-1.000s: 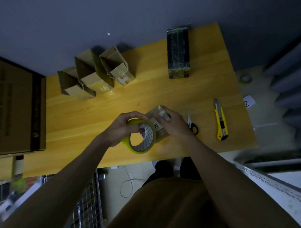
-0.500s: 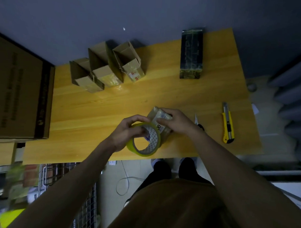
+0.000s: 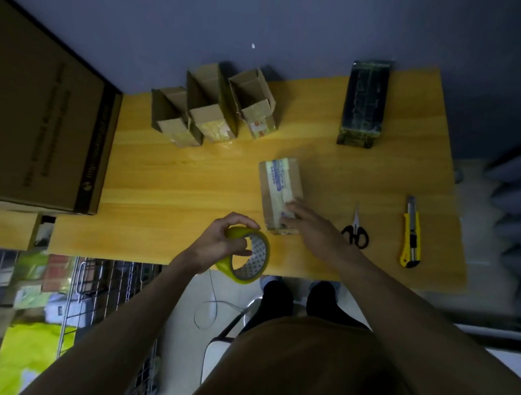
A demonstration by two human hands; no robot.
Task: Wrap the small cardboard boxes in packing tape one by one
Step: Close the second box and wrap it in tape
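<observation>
While the left hand [image 3: 222, 243] grips the tape roll [image 3: 245, 257], scissors [image 3: 355, 230] lie beside the flat right hand [image 3: 314, 228].

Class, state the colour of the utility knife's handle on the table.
Yellow with black trim: the utility knife, seen in the head view.

The wooden table [image 3: 165, 179] carries four small cardboard boxes — three open ones [image 3: 176, 117] [image 3: 212, 107] [image 3: 253, 105] in a row at the back and one taped box [image 3: 279, 186] — plus one dark wrapped package [image 3: 363, 103], one large carton [image 3: 46, 125], one tape roll [image 3: 251, 257], one pair of scissors [image 3: 355, 231] and one utility knife [image 3: 411, 235].
</observation>
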